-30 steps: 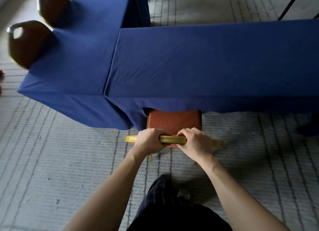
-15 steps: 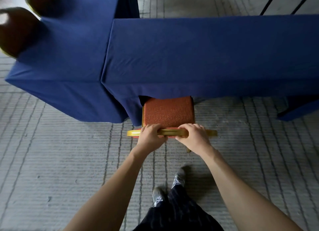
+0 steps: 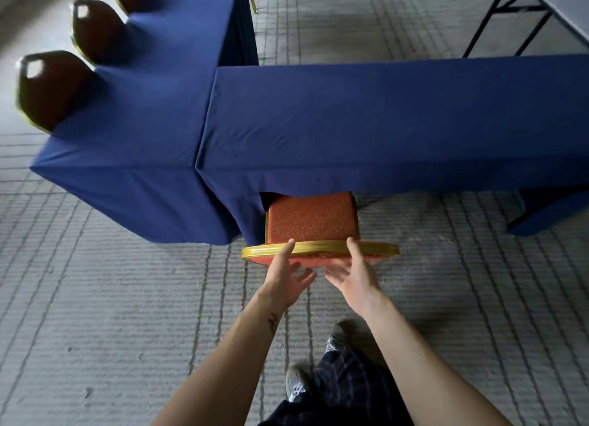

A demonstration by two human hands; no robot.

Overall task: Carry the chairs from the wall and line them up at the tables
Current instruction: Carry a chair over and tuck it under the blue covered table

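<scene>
1. Near the middle of our view, a touch toward six o'clock, we see the chair [image 3: 310, 218]. Its red seat is pushed partly under the front edge of the long table [image 3: 382, 123], which is draped in blue cloth.
2. Its gold top rail [image 3: 318, 248] runs crosswise on the seat's six o'clock side, outside the cloth.
3. Our left hand [image 3: 287, 274] is spread, with the fingers straight and apart. Its thumb tip touches the rail, and it grips nothing.
4. Our right hand [image 3: 355, 277] is spread likewise, thumb on the rail, fingers fanned toward the left hand just below it. We cannot tell whether those fingers touch the chair's back.
5. At nine o'clock from the long table, a second table [image 3: 127, 132], also under blue cloth, butts against it and reaches toward eleven o'clock.
6. Three dark brown chair backs [image 3: 47, 87] stand along that table's ten o'clock side, right at the edge of the cloth.
7. At one o'clock a bare folding table [image 3: 561, 5] with black legs stands well apart.
8. We stand on grey striped carpet [image 3: 95, 298]. At six o'clock our shoes [image 3: 298, 382] and dark checked trousers [image 3: 344, 390] show.
</scene>
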